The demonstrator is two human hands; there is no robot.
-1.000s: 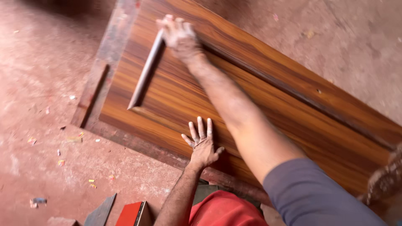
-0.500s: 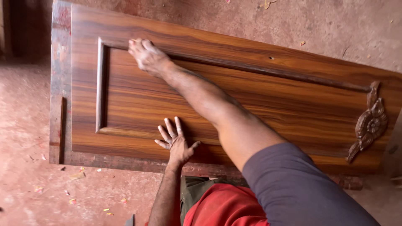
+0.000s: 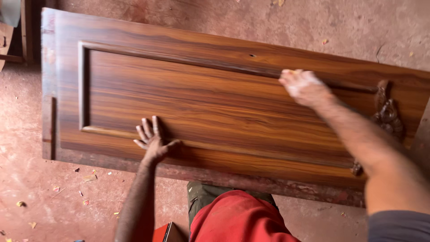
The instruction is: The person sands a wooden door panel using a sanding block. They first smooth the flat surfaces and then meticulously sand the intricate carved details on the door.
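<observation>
A brown wood-grain door [image 3: 215,103] with a raised rectangular panel lies flat on the reddish floor. My left hand [image 3: 153,141] presses flat on it near the panel's lower moulding, fingers spread. My right hand [image 3: 303,85], pale with dust, rests on the panel's upper moulding [image 3: 201,62] toward the right end, fingers curled down. Whether it holds something small I cannot tell. A carved wooden flower ornament [image 3: 387,114] sits at the door's right end, partly behind my right forearm.
My knee in red cloth [image 3: 237,219] is against the door's near edge. A red box-like object [image 3: 162,233] lies beside it. Small paper and wood scraps [image 3: 87,178] litter the floor on the left. Timber pieces [image 3: 13,40] stand at the upper left.
My right hand has slid along the upper moulding from the panel's left corner to near the right end. The view has shifted, and the left hand has stayed pressed on the door.
</observation>
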